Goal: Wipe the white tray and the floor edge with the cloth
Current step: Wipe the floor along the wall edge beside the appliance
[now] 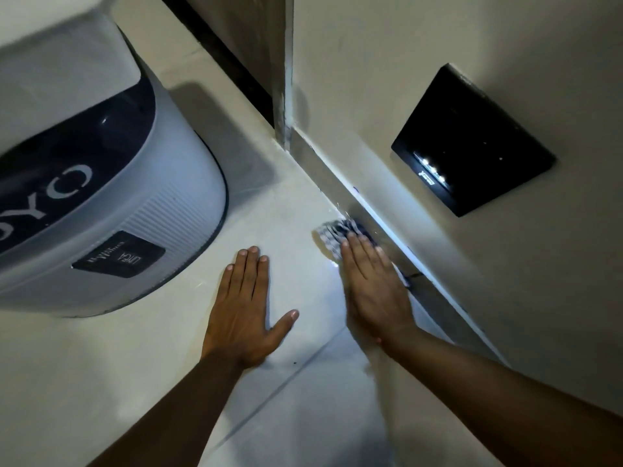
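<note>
My right hand lies flat on a crumpled blue-and-white checked cloth, pressing it on the pale tiled floor right beside the floor edge, where the skirting meets the wall. Most of the cloth is hidden under my palm; only its far end shows past my fingertips. My left hand rests flat on the floor to the left, fingers together and thumb spread, holding nothing. No white tray is in view.
A large white appliance with a dark band and label stands on the floor at the left. A black square plate is set in the wall at the right. A wall corner rises beyond the cloth.
</note>
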